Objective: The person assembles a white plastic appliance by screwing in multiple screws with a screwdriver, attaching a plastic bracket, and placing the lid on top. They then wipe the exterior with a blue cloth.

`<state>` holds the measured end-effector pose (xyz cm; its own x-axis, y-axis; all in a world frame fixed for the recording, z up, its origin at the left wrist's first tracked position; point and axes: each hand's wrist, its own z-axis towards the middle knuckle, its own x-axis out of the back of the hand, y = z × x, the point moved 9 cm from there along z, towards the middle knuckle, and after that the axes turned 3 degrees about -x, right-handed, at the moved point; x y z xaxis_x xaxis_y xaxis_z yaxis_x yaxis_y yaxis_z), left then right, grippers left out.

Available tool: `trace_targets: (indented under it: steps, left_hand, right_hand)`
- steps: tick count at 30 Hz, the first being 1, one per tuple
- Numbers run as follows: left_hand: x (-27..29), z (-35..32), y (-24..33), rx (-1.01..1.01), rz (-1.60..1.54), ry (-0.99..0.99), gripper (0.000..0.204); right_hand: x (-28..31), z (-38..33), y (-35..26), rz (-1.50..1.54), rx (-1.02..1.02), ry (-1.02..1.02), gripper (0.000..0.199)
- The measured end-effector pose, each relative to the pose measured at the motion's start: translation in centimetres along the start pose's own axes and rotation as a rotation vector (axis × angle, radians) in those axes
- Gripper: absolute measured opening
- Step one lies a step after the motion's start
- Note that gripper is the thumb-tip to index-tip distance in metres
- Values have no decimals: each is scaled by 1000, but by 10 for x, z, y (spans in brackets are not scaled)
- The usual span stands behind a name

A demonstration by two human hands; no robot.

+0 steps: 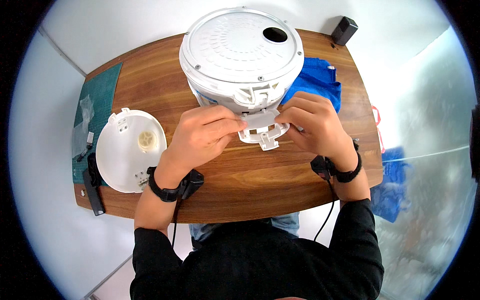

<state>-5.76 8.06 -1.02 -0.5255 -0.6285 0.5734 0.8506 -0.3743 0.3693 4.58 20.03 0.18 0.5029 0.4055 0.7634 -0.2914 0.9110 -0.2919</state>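
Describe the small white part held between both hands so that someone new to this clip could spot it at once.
Start at the big round white appliance body standing upside down on the wooden table. At its near edge, the left hand and right hand pinch a small white plastic bracket. Unlike the round white lid lying to the left, it is small, slotted and tabbed.

On the wooden table (240,185), the rice cooker body (241,52) stands at the far middle, a cloth (320,80) to its right, a round lid (131,150) front-left, and a cutting mat (97,100) at the left edge.
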Motion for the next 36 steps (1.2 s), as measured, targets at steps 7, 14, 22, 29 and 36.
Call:
trace_targets:
  steps: [7, 14, 22, 29, 36]
  left_hand:
    - [-6, -1, -8, 52, 28, 3, 23]
    - [-7, -2, -9, 72, 78, 26, 24]
    - [22, 12, 21, -6, 215, 180, 44]
    - [14, 15, 16, -41, 281, 166, 32]
    - [15, 16, 12, -25, 282, 219, 27]
  right_hand:
    - [-2, 1, 5, 18, -14, 35, 19]
    - [-1, 1, 15, 49, -101, 58, 18]
    - [-3, -1, 22, 102, -239, 89, 18]
    - [-5, -4, 31, 214, -326, 186, 19]
    - [-8, -8, 35, 177, -418, 222, 21]
